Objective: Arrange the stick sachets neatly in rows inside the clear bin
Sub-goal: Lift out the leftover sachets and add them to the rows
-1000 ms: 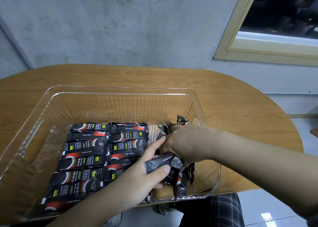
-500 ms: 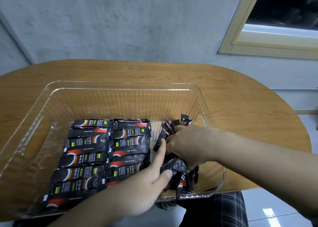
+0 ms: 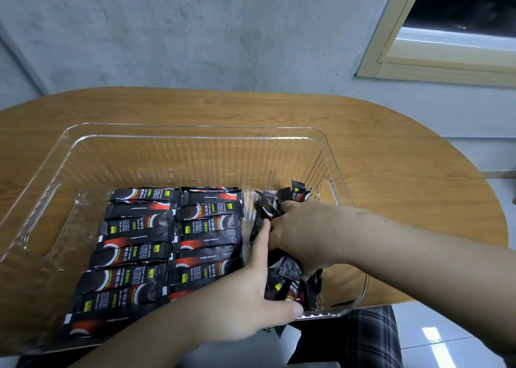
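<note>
A clear plastic bin (image 3: 195, 133) sits on a wooden table. Inside it, black stick sachets lie flat in two neat columns: a left row (image 3: 131, 245) and a middle row (image 3: 209, 228). At the bin's right side my right hand (image 3: 307, 236) is closed around a loose bundle of sachets (image 3: 287, 281), whose ends stick out above and below the fist. My left hand (image 3: 245, 298) lies flat beside that bundle, fingers extended against its left side, thumb at the bin's near rim. It covers the near end of the middle row.
The oval wooden table (image 3: 391, 172) stands against a grey concrete wall (image 3: 195, 32). A window frame (image 3: 418, 60) is at the upper right. My lap in plaid fabric (image 3: 363, 339) shows below the table's near edge.
My left hand let go of the single sachet it pinched and now presses flat against the bundle's side. My right hand stays closed on the bundle, almost in the same spot.
</note>
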`<state>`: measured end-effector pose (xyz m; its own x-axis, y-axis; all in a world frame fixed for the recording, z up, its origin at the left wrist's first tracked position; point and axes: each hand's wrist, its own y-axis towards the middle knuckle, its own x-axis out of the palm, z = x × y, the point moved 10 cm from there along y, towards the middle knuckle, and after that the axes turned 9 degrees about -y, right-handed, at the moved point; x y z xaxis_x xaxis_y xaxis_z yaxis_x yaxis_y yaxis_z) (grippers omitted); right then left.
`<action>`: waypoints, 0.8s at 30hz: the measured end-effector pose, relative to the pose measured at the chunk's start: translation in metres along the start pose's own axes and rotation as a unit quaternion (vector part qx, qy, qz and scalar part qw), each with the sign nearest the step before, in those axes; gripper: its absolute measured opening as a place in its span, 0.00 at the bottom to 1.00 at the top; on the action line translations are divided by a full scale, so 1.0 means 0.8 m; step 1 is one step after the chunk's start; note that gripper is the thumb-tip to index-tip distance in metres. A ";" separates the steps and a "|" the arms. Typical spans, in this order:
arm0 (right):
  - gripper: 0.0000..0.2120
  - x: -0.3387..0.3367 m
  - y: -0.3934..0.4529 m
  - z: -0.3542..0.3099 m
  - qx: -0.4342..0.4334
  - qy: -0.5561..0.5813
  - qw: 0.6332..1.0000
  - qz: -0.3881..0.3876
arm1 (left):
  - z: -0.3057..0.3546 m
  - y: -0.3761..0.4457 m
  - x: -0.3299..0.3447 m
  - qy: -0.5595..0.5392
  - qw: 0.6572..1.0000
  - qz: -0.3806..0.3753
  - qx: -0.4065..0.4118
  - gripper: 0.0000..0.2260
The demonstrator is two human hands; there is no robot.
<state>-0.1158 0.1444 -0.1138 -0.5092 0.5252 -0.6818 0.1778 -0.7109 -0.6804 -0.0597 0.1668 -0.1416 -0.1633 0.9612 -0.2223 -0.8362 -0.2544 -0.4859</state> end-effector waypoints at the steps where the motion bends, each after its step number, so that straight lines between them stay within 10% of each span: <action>1: 0.32 0.000 0.000 0.000 0.000 0.004 1.000 0.001 | -0.002 0.002 -0.002 -0.004 1.000 0.007 0.007 0.46; 24: 0.44 0.007 0.000 0.000 0.031 0.003 0.998 -0.046 | -0.012 0.019 -0.018 -0.269 0.955 0.122 0.030 0.43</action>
<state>-0.1185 0.1473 -0.1172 -0.5162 0.5925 -0.6184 0.0775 -0.6867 -0.7228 -0.0652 0.1478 -0.1538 -0.5889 0.7940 0.1511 -0.7646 -0.4867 -0.4225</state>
